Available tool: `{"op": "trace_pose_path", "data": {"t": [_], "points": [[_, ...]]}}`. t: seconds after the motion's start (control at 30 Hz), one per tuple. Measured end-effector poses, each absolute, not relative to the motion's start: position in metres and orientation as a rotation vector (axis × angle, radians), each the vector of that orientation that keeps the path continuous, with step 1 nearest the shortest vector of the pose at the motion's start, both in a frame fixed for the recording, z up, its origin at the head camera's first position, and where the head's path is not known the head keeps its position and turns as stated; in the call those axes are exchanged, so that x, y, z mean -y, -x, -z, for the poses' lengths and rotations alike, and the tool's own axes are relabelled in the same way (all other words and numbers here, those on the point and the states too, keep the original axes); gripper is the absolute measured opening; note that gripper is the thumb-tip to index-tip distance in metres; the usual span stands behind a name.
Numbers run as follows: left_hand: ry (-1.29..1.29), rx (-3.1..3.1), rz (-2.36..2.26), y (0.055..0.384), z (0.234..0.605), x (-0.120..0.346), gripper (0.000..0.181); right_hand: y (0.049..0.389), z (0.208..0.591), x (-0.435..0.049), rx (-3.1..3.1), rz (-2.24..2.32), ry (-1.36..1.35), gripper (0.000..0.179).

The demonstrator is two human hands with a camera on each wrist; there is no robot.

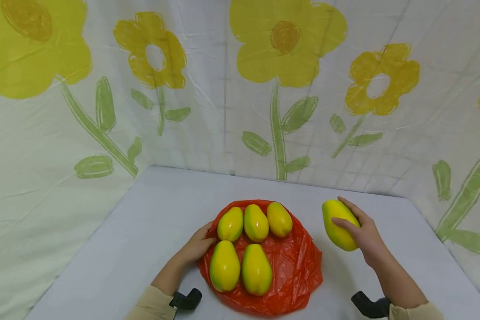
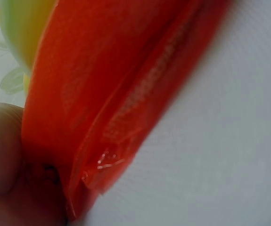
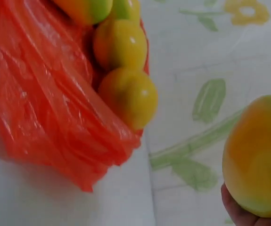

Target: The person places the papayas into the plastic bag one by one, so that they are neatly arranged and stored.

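My right hand point(image 1: 370, 238) grips a yellow-green papaya point(image 1: 338, 225), held up to the right of a red plastic bag point(image 1: 290, 266). In the right wrist view the held papaya point(image 3: 258, 160) shows at the right edge, fingers beneath it. The bag lies spread round on the table with its rim turned up. Three papayas point(image 1: 256, 223) sit in a row at its far side, and two more point(image 1: 257, 270) lie nearer at the left. At the bag's left rim, my left hand point(image 1: 198, 244) holds the red plastic; its thumb point(image 2: 1, 150) lies against the film.
The white table point(image 1: 144, 213) extends around the bag on all sides. Behind it and along the sides hangs a pale curtain point(image 1: 208, 111) with yellow flowers painted on it. Black wrist mounts point(image 1: 187, 300) sit on both forearms, just above the tabletop.
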State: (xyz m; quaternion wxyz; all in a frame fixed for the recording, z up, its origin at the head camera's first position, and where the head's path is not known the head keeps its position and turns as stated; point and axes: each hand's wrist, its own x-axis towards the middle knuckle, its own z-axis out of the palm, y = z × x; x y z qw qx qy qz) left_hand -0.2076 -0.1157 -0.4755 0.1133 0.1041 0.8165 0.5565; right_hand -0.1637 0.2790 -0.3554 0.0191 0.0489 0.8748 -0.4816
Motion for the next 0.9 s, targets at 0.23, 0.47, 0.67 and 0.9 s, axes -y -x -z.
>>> {"op": "trace_pose_path", "data": {"t": [0.23, 0.47, 0.67, 0.9], "points": [[-0.3, -2.395, -1.631, 0.207, 0.475, 0.115, 0.051, 0.153, 0.359, -0.26, -2.545, 1.723, -0.11, 0.062], [-0.273, -2.414, -1.618, 0.207, 0.475, 0.115, 0.051, 0.146, 0.368, -0.238, -2.42, 1.843, -0.157, 0.058], [-0.276, -2.417, -1.615, 0.207, 0.475, 0.115, 0.051, 0.143, 0.377, -0.218, -2.315, 1.868, -0.253, 0.058], [-0.288, -2.419, -1.608, 0.207, 0.474, 0.115, 0.051, 0.141, 0.388, -0.203, -2.201, 1.902, -0.316, 0.057]]}}
